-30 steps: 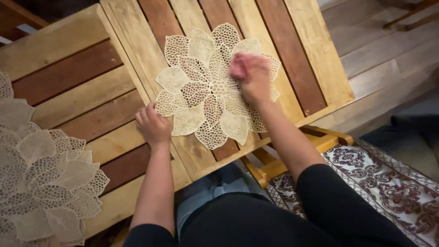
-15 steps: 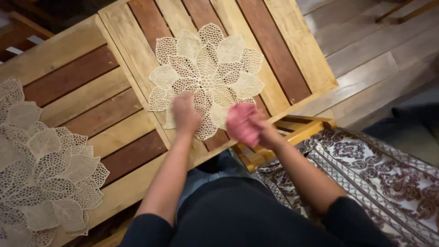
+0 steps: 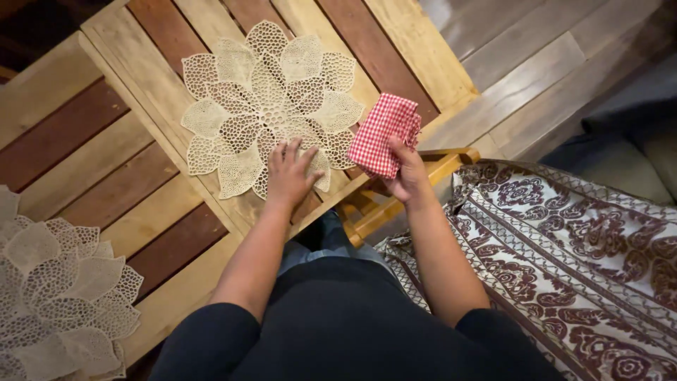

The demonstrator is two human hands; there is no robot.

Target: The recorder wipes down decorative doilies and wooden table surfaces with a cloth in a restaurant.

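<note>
Right hand [image 3: 405, 173] fingers [image 3: 396, 147] pinch a folded red-and-white checked cloth [image 3: 383, 134], just past the slatted wooden counter [image 3: 134, 183] near-right edge. Left hand [image 3: 289, 175] fingers spread flat on near edge of cream leaf-pattern lace placemat [image 3: 264, 99]. Second similar placemat [image 3: 56, 296] lies far left.

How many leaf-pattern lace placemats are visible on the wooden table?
2. One placemat lies in the middle of the table, under the left hand. The second placemat is at the lower left, cut by the frame edge.
</note>
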